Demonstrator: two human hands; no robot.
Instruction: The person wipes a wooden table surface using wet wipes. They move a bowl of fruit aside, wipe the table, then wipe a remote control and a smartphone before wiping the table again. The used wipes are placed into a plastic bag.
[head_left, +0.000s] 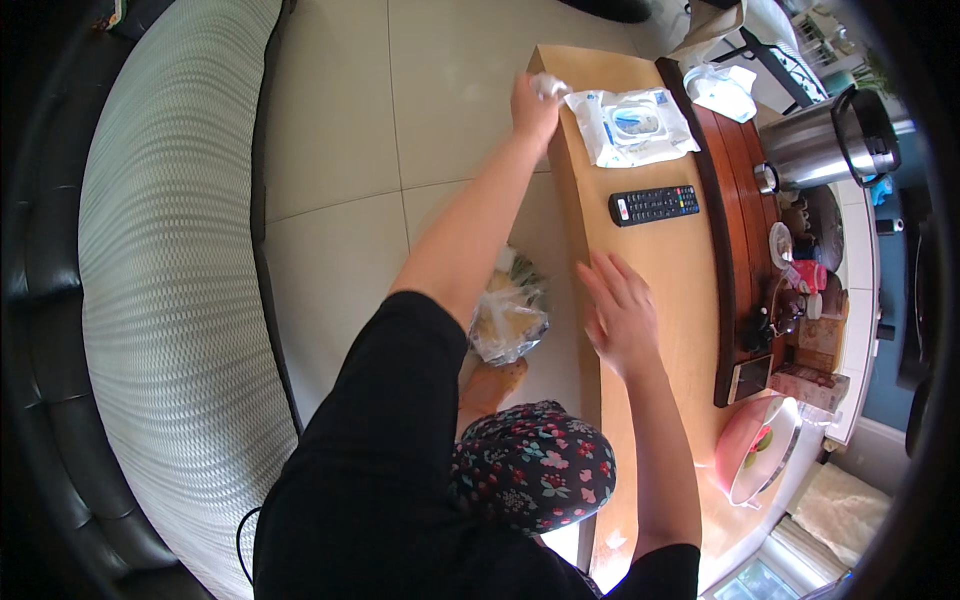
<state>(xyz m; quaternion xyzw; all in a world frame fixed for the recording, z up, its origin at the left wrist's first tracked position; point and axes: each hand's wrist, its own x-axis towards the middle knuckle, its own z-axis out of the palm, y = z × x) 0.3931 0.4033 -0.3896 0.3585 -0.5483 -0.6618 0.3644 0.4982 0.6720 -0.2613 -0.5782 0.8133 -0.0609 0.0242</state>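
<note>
At the far left corner of the light wooden table (645, 262), my left hand (534, 116) grips a crumpled white wipe (551, 86). A white pack of wet wipes (637, 124) lies on the table just right of that hand, its lid facing up. Nearer to me is a black remote control (654, 205) with rows of buttons. My right hand (619, 311) is over the table's near edge with its fingers apart and nothing in them. Whether it touches the tabletop, I cannot tell.
A dark-edged wooden tea tray (739, 176) carries cups and small items, with a steel vacuum jug (814, 142) beside it. A pink bowl (742, 442) holds fruit. On the floor sits a clear plastic bag (510, 322). A covered sofa (180, 247) stands at left.
</note>
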